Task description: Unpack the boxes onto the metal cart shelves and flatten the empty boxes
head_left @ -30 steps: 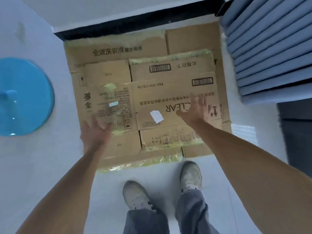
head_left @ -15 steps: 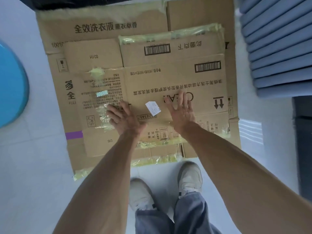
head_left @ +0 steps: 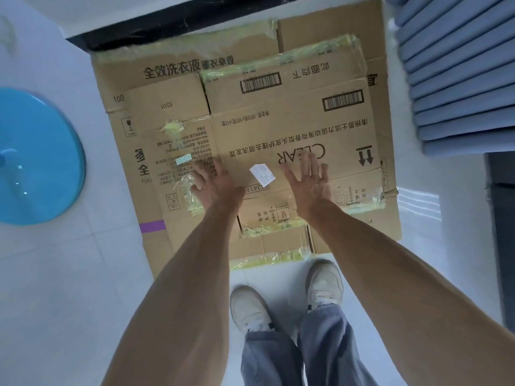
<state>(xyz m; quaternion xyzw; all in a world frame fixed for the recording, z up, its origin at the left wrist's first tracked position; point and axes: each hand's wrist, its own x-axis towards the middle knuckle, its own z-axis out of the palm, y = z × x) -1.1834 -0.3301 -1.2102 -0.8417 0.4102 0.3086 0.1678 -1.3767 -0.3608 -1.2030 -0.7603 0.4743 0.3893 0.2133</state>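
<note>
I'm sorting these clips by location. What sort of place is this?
Probably an indoor storeroom or utility corner, though I can't be sure. Flattened cardboard boxes printed with laundry and shampoo product text lie stacked on a pale tiled floor, with a blue water jug standing beside them.

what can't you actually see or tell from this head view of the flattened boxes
- Lower boxes: in the head view, mostly covered by the top box, so their count is unclear.
- Left hand and right hand: fingers spread, but motion blur hides whether they press the cardboard or hover.
- White label: print too small.
- Blue round object: cut off by the left edge.
- Metal cart: not in view.
</note>
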